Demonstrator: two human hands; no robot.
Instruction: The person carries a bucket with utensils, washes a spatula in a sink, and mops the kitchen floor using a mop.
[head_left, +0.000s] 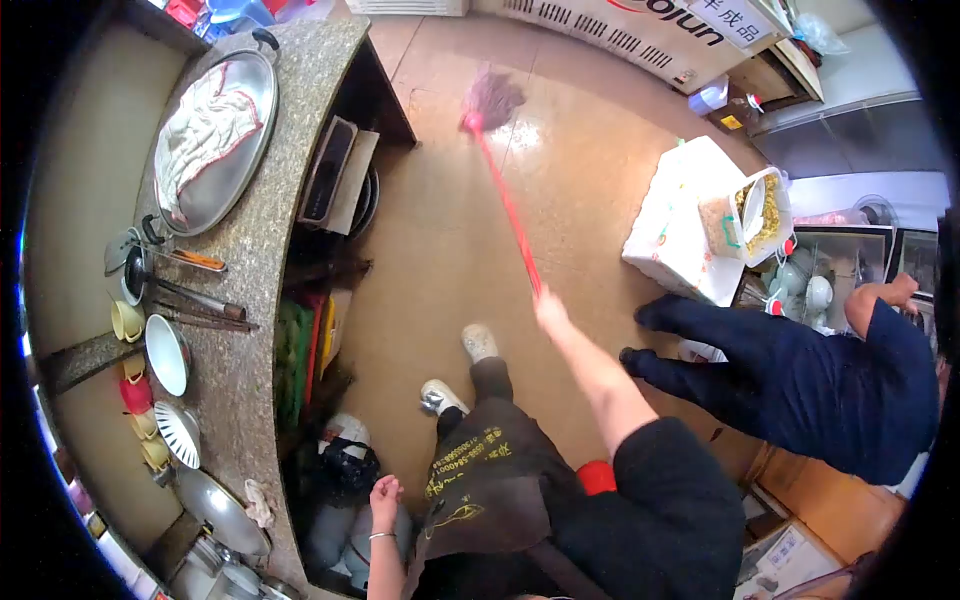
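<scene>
My right hand is closed round the upper end of a mop's red pole. The pole slants away to a pink collar and a dark grey mop head, which lies on the tiled floor. Around the mop head the floor looks wet and shiny. My left hand, with a bracelet at the wrist, hangs beside my dark apron. Its fingers are curled in and no object shows in them. A black plastic bag on the low shelf is nearest to it.
On the left a stone counter bears a metal tray with a cloth, bowls and utensils. A co-worker in dark clothes stands at right. Near them are a white foam box and a food tub. A freezer stands ahead.
</scene>
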